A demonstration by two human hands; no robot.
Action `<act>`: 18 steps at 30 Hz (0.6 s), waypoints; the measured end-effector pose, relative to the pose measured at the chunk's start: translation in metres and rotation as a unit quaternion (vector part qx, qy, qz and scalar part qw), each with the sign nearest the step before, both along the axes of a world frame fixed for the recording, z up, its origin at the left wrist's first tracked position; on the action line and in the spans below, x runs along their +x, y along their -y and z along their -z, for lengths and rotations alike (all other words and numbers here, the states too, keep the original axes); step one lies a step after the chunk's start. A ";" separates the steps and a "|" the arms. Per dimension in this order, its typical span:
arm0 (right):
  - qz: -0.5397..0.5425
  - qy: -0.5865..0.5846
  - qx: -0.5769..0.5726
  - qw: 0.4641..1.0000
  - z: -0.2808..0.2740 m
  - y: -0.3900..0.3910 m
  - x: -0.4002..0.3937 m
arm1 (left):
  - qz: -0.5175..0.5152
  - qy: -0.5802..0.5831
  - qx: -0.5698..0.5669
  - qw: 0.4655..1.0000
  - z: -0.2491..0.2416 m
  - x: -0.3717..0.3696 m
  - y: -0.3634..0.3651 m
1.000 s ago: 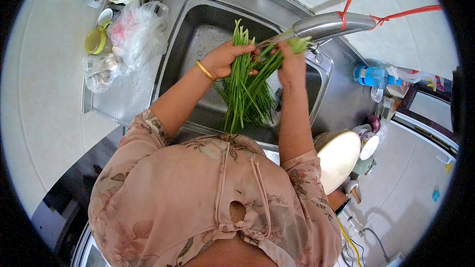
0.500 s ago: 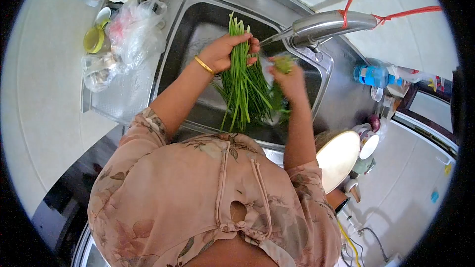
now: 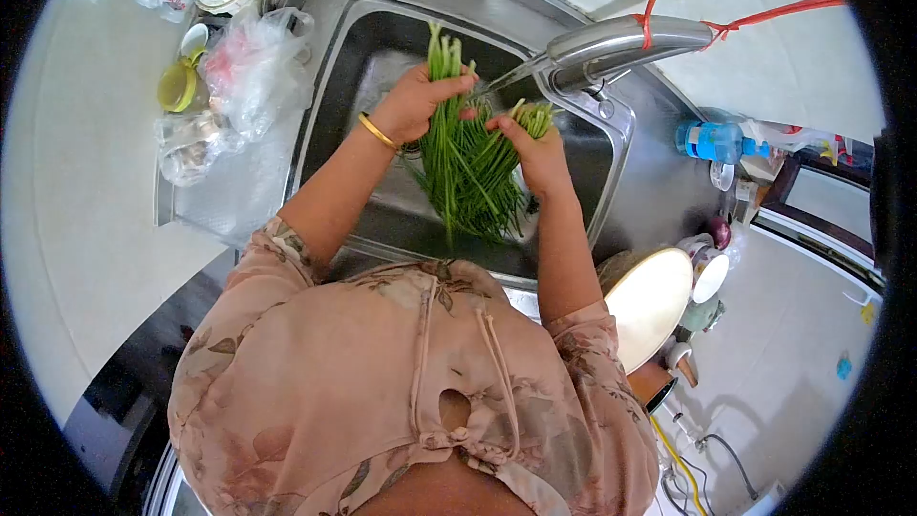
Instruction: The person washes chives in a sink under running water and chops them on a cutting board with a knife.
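Over the sink (image 3: 382,67), my left hand (image 3: 418,103) is closed around a bunch of garlic chives (image 3: 439,158), pale cut ends up and green leaves hanging down. A gold bangle circles that wrist. My right hand (image 3: 537,158) grips a second bunch of garlic chives (image 3: 501,186) by its pale ends, the leaves slanting down and left. The two bunches meet and overlap between my hands, so where one stops and the other begins is hard to make out. Water is not clearly visible at the faucet's tip (image 3: 511,75), just above the hands.
A metal faucet (image 3: 621,43) tied with red cord reaches in from the upper right. Plastic bags (image 3: 253,67) and a yellow-green cup (image 3: 177,86) crowd the left drainboard. A blue-labelled bottle (image 3: 712,141) and a round pale board (image 3: 650,311) are on the right.
My right hand has turned and come in to the left, bringing its bunch against the one in my left hand. The left hand keeps its hold. The whole view has shifted slightly.
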State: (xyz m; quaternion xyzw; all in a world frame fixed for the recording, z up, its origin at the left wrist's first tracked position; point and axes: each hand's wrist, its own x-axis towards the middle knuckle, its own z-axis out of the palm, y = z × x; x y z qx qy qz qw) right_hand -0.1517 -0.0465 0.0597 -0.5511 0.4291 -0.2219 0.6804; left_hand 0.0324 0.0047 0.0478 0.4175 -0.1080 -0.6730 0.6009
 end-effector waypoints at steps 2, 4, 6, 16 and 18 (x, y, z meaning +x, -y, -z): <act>-0.007 0.009 0.011 1.000 0.005 0.005 -0.001 | 0.047 0.040 -0.034 0.998 0.006 -0.009 -0.002; 0.012 0.040 0.023 0.999 0.003 0.005 0.004 | 0.068 0.075 -0.066 0.993 0.006 -0.014 -0.002; 0.060 0.090 0.036 0.993 -0.001 0.000 0.015 | 0.065 0.103 -0.094 0.988 0.002 -0.020 -0.001; 0.137 0.082 0.056 0.986 -0.003 -0.001 0.021 | 0.063 0.089 -0.047 0.993 0.012 -0.021 -0.002; 0.189 0.131 0.092 0.969 -0.004 0.001 0.021 | 0.072 -0.027 -0.053 0.996 0.011 -0.018 -0.001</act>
